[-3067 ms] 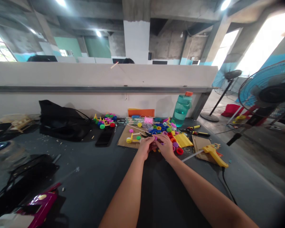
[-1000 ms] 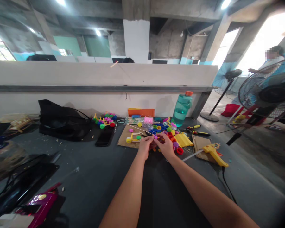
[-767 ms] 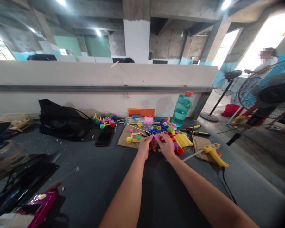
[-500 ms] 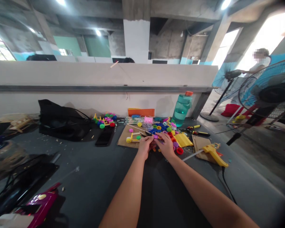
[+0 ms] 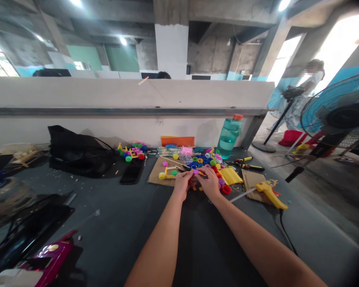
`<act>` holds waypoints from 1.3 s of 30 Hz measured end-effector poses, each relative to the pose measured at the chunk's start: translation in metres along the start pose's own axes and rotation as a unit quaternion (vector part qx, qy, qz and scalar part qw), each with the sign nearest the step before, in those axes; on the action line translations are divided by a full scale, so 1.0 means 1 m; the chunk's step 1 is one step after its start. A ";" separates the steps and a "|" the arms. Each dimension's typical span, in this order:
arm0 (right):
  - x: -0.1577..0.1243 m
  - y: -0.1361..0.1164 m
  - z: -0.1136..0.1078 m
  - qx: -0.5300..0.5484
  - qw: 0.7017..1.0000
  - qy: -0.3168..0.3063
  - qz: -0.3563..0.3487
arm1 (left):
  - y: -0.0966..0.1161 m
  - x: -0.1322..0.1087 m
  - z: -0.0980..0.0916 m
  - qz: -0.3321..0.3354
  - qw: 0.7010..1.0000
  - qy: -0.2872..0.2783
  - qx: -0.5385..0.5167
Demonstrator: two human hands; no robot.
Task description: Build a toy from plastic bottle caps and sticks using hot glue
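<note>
Pink piece, small: held between the two hands, over the counter, nearer its far edge than the near side; exact form is hidden by the fingers. Left hand: fingertips clamped on the pink piece from the left. Right hand: thumb and fingers brought together on it from the right. The lower fingers of both are partly hidden, and their hold cannot be told.

Loose caps, many-coloured: heaped just beyond the hands, toward the far edge. Red cap: laid just right of the right hand. Yellow sheet: set down beside the heap. Cardboard: laid flat left of the hands, with a yellow toy placed on it. Phone, black: laid well left of the hands. Finished-looking cluster of toys: grouped behind the phone, near the far edge. Black bag: slumped farther left along that edge.

Bottle, green, orange-lidded: stood upright near the far right corner. Two yellow-handled tools: laid near the right edge. Glue gun, yellow: rested partly on a second piece of cardboard, near the right edge.
</note>
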State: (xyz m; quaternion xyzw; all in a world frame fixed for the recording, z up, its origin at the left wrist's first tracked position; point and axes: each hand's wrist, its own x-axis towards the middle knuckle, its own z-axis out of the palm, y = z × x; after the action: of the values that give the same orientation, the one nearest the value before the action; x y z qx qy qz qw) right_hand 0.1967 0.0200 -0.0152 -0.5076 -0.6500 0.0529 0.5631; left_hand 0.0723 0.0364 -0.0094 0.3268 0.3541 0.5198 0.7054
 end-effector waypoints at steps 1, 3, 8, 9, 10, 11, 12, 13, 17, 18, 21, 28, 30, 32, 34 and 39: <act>0.000 0.000 0.000 0.000 1.000 0.001 -0.003 | 0.000 0.000 0.000 0.000 1.000 0.000 0.002; 0.000 0.000 0.000 -0.002 1.000 0.000 -0.009 | -0.001 0.000 0.000 -0.001 1.000 -0.005 0.007; 0.000 0.002 0.000 -0.006 1.000 -0.019 -0.022 | -0.002 -0.001 -0.001 -0.005 1.000 -0.016 0.018; 0.000 0.002 -0.001 -0.007 0.999 -0.022 -0.025 | -0.002 -0.001 -0.001 -0.006 1.000 -0.016 0.018; 0.000 0.002 -0.001 -0.009 0.999 -0.024 -0.028 | -0.002 0.000 -0.001 -0.006 1.000 -0.016 0.018; 0.000 0.002 -0.001 -0.012 0.999 -0.025 -0.029 | -0.001 0.000 -0.001 -0.007 1.000 -0.015 0.018; 0.000 0.002 -0.001 -0.014 0.999 -0.026 -0.029 | -0.001 0.000 -0.001 -0.008 1.000 -0.015 0.017; 0.000 0.002 -0.001 -0.016 0.999 -0.025 -0.028 | -0.001 -0.001 -0.001 -0.010 1.000 -0.015 0.015; 0.001 0.000 -0.002 -0.010 0.999 -0.030 -0.031 | 0.001 -0.001 0.000 -0.017 1.000 -0.011 0.006; 0.001 0.000 -0.002 -0.008 0.999 -0.032 -0.033 | 0.001 -0.001 0.000 -0.018 1.000 -0.010 0.005; 0.000 -0.003 -0.002 -0.007 0.999 -0.035 -0.035 | 0.001 0.000 0.000 -0.019 1.000 -0.007 0.004; 0.000 -0.005 -0.002 -0.012 0.999 -0.030 -0.032 | 0.001 0.000 -0.001 -0.017 1.000 -0.009 -0.010; 0.000 -0.004 -0.002 -0.010 0.999 -0.022 -0.031 | 0.002 0.000 -0.002 -0.022 1.000 -0.014 -0.012; 0.000 -0.003 -0.002 -0.005 1.000 -0.010 -0.026 | 0.002 0.001 -0.003 -0.026 0.999 -0.021 -0.012; -0.001 -0.002 -0.001 0.008 1.000 -0.001 -0.012 | 0.002 0.001 -0.003 -0.029 0.999 -0.027 -0.013; 0.000 0.003 0.001 0.059 0.998 -0.004 0.013 | 0.002 -0.001 -0.003 -0.037 0.998 -0.041 -0.015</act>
State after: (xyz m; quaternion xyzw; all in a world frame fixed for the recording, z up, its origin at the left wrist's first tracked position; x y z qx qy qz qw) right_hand 0.1976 0.0213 -0.0174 -0.4817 -0.6410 0.1010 0.5890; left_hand 0.0683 0.0368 -0.0090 0.3241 0.3283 0.4849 0.7430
